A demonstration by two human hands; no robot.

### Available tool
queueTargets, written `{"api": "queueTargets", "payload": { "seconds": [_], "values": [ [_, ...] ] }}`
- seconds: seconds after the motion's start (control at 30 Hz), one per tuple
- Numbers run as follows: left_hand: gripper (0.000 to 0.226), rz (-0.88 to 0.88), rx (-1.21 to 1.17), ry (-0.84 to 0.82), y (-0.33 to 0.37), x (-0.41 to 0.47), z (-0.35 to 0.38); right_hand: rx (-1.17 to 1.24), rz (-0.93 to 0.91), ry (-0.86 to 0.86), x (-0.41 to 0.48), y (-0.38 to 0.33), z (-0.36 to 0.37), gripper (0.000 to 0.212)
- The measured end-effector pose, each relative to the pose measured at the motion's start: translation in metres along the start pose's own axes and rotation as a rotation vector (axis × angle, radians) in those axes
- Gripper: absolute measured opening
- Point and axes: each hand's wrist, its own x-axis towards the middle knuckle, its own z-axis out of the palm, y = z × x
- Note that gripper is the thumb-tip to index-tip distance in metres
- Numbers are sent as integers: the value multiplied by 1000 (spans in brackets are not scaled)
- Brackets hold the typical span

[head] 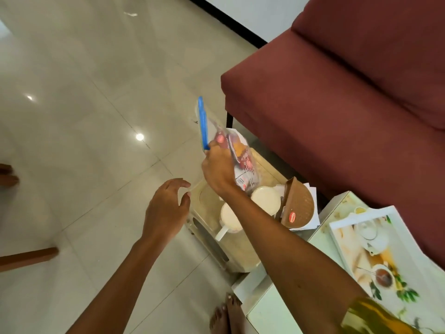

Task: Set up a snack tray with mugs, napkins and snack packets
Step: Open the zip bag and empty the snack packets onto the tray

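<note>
While right hand (218, 168) grips zip bag (231, 150), mugs (266, 200) crowd beneath.

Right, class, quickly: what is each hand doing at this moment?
Left hand: open, fingers spread, holding nothing, hovering by the small table.
Right hand: closed on the snack packet with the blue clip, above the mugs.

Mugs (266, 200) and packets (298, 206) crowd the stool (240, 249).

Glossy tiled floor (84, 104), seemingly cloth sofa (337, 104), clear plastic packet (240, 160).
</note>
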Motion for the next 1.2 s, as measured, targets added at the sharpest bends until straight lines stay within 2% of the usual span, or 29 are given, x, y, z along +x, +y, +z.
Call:
{"api": "queueTargets", "payload": {
  "seconds": [0.13,0.2,0.3,0.5,0.73,0.9,1.07,1.2],
  "values": [
    [25,25,-114,-8,51,9,-24,82,31,265,2,-9,-55,19],
    [24,28,-207,-18,81,14,-37,207,80,357,0,-15,-87,17],
    [26,67,-310,-32,123,16,-59,330,51,446,-14,-28,-135,12],
    [27,114,-500,-16,197,-14,-105,667,-22,357,-72,-70,-208,4],
    [24,61,-724,-69,259,-77,-142,765,-98,242,-162,-83,-272,7],
    [22,39,-740,-204,275,-123,-141,740,-119,191,-217,-75,-293,14],
    [28,-18,-847,-492,287,-162,-129,831,-54,237,-262,-55,-310,8],
    [25,25,-792,-552,303,-185,-115,1008,45,263,-290,-37,-323,18]
  ]
}}
